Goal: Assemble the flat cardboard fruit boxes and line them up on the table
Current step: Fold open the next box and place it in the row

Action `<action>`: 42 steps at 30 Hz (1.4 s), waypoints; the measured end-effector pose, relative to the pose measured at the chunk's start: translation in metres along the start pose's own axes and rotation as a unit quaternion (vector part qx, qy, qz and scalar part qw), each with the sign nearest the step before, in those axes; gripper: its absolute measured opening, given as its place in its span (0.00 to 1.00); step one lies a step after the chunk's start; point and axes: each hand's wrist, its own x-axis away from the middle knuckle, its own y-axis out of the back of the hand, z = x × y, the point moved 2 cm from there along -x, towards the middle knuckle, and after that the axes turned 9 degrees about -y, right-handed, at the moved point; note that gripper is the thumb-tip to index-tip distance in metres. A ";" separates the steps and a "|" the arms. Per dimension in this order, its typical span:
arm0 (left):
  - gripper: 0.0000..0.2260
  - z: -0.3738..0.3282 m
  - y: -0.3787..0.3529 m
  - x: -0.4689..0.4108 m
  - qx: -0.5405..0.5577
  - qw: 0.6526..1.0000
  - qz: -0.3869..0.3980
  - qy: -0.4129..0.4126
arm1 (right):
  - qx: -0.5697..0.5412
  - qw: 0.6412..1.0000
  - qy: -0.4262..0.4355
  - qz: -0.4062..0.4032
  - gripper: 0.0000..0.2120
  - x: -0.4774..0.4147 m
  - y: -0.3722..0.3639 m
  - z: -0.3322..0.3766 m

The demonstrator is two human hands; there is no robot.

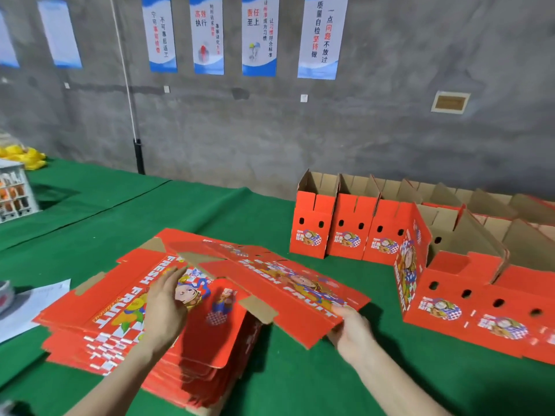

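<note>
A stack of flat red fruit boxes (99,322) printed "FRESH FRUIT" lies on the green table (300,370) in front of me. One flat box (270,280) is lifted off the stack at a slant. My right hand (350,328) grips its near right corner. My left hand (166,307) rests with fingers spread on the top sheet of the stack, beside the lifted box. Assembled red boxes (315,223) stand open-topped in a row at the back right, and more assembled boxes (468,295) stand closer on the right.
A grey concrete wall with posters runs behind the table. A white crate (15,190) and yellow bags (27,156) sit at the far left. White paper (33,304) lies at the left edge near a tape roll (4,295).
</note>
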 end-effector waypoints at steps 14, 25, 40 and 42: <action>0.35 -0.197 -0.030 -0.071 -0.016 0.938 0.018 -0.345 | -0.109 0.994 -0.021 0.002 0.12 0.071 0.121 0.135; 0.06 -0.279 -0.062 -0.078 0.055 0.897 0.108 -0.426 | 0.217 0.949 0.095 -0.206 0.20 0.094 0.220 0.185; 0.07 -0.359 -0.061 -0.066 -0.019 0.780 0.108 -0.616 | 0.791 0.606 0.087 0.001 0.27 0.165 0.079 0.248; 0.08 -0.358 -0.060 -0.067 -0.061 0.786 0.076 -0.611 | 0.759 0.650 0.036 0.015 0.20 0.164 0.069 0.243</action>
